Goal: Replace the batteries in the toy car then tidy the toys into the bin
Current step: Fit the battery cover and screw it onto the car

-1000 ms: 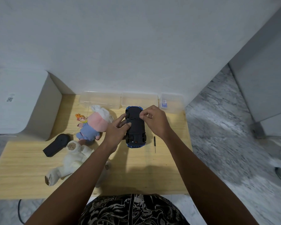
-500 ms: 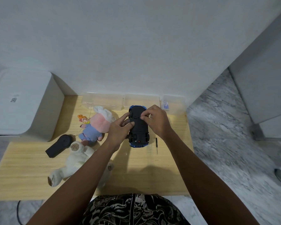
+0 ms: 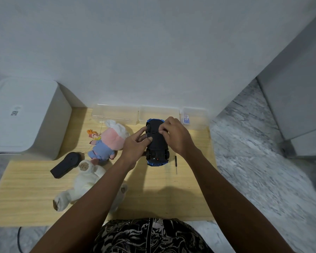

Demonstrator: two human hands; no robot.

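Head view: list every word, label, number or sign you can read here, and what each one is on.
Nothing here can be read.
White box, sticker: a code-like square and print, too small to read.
Small clear container, blue and white card inside: print too blurred.
Toy car underside: raised marks, not legible.

No text can be read. A small printed label with a square code is seen on the top of the white box-shaped appliance, too small to be made out. A blue-and-white printed item is seen inside the small clear plastic container; its lettering is blurred.
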